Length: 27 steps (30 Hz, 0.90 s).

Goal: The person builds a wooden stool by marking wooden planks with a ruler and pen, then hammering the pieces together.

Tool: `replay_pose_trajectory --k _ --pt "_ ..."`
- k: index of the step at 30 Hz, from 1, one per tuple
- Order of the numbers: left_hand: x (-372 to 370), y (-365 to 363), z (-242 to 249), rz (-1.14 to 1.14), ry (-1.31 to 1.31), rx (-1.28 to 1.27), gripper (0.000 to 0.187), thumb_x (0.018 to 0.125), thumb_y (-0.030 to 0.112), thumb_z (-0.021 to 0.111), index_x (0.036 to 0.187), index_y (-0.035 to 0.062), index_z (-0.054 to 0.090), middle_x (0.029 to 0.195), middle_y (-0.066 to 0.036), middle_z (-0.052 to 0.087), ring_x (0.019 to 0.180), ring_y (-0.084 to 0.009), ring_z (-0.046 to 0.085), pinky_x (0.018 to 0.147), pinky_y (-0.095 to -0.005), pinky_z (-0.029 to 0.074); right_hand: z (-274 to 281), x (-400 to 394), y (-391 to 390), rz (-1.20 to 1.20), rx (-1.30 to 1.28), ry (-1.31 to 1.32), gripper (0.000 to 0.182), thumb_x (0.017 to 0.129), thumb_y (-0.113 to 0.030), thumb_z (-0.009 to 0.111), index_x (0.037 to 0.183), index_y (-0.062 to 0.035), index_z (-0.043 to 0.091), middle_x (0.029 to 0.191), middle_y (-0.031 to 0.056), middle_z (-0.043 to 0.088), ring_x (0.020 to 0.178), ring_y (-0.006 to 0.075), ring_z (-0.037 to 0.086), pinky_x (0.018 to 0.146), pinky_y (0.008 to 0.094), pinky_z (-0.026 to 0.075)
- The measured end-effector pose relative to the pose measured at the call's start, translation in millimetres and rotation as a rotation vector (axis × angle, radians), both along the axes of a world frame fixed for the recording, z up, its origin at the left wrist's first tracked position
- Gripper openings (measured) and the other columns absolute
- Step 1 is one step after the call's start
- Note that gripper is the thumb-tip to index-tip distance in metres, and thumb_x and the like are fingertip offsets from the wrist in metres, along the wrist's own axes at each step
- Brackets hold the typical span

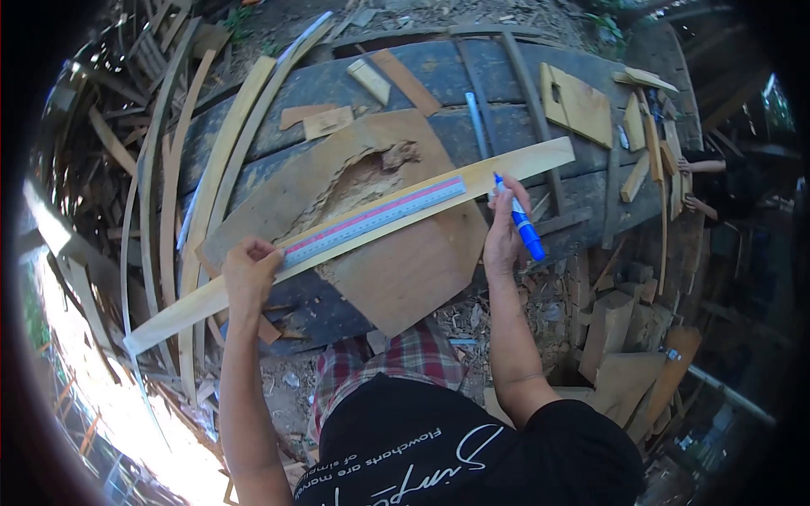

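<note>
A long pale wooden strip (523, 160) lies slantwise across a brown board (405, 291) with a ragged, rotted hollow in it. On the strip rests a ruler (380, 218) with a pink stripe, lined up along its length. My left hand (251, 270) is closed at the ruler's left end, thumb and fingers pinching it against the strip. In my right hand (504, 232) is a blue marker (527, 234), its dark tip pointing up towards the strip just past the ruler's right end.
Beneath everything is a dark plank table (329, 76). Wood offcuts (369, 82), a narrow metal-looking strip (477, 122) and a board with a slot (576, 105) lie on it. Long slats (232, 143) lean at the left. Another person's hands (693, 185) are at the right edge.
</note>
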State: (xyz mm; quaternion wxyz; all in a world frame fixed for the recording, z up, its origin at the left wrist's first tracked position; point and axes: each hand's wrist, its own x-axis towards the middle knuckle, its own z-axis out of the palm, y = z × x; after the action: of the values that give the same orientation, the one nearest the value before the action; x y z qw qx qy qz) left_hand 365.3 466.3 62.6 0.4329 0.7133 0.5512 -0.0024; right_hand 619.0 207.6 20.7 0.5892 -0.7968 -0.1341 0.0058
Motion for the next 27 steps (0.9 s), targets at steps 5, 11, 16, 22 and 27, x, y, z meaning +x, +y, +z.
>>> replay_pose_trajectory --k 5,11,16,22,27 --pt "-1 0 -2 0.043 -0.044 -0.057 0.014 0.077 0.014 0.072 0.081 0.0020 0.067 0.068 -0.005 0.065 0.061 -0.0116 0.061 0.051 -0.0261 0.049 -8 14 -15 0.069 -0.018 0.013 0.030 0.099 -0.024 0.055 0.117 -0.0007 0.059 0.110 0.0085 0.061 0.098 0.0151 0.060 0.084 0.0283 0.048" --pt "3 1 2 0.047 0.015 -0.077 0.016 0.076 0.014 0.074 0.081 0.0011 0.067 0.069 -0.005 0.064 0.061 -0.0107 0.060 0.053 -0.0255 0.050 -11 18 2 0.178 0.134 -0.026 0.018 0.089 -0.015 0.066 0.099 0.0004 0.063 0.099 0.0102 0.058 0.091 0.0186 0.059 0.082 0.0316 0.048" --pt "0 4 -4 0.061 0.019 -0.097 0.014 0.076 0.013 0.074 0.082 0.0019 0.067 0.070 -0.004 0.064 0.062 -0.0106 0.060 0.054 -0.0250 0.050 0 21 5 0.188 0.031 -0.097 0.019 0.087 -0.015 0.067 0.099 -0.0003 0.063 0.098 0.0099 0.059 0.090 0.0198 0.060 0.081 0.0322 0.048" --pt "2 3 -2 0.067 0.018 -0.110 0.014 0.076 0.013 0.074 0.082 0.0024 0.068 0.070 -0.003 0.064 0.063 -0.0104 0.060 0.054 -0.0249 0.050 -8 23 6 0.213 -0.014 -0.133 0.016 0.086 -0.014 0.068 0.096 -0.0021 0.066 0.095 0.0106 0.061 0.087 0.0228 0.061 0.079 0.0332 0.049" --pt "1 3 -3 0.070 0.011 -0.114 0.015 0.076 0.014 0.074 0.083 0.0022 0.068 0.071 -0.003 0.064 0.064 -0.0104 0.060 0.055 -0.0248 0.050 -4 23 8 0.227 -0.078 -0.158 0.015 0.085 -0.013 0.069 0.094 -0.0024 0.067 0.094 0.0111 0.063 0.088 0.0246 0.060 0.077 0.0351 0.049"
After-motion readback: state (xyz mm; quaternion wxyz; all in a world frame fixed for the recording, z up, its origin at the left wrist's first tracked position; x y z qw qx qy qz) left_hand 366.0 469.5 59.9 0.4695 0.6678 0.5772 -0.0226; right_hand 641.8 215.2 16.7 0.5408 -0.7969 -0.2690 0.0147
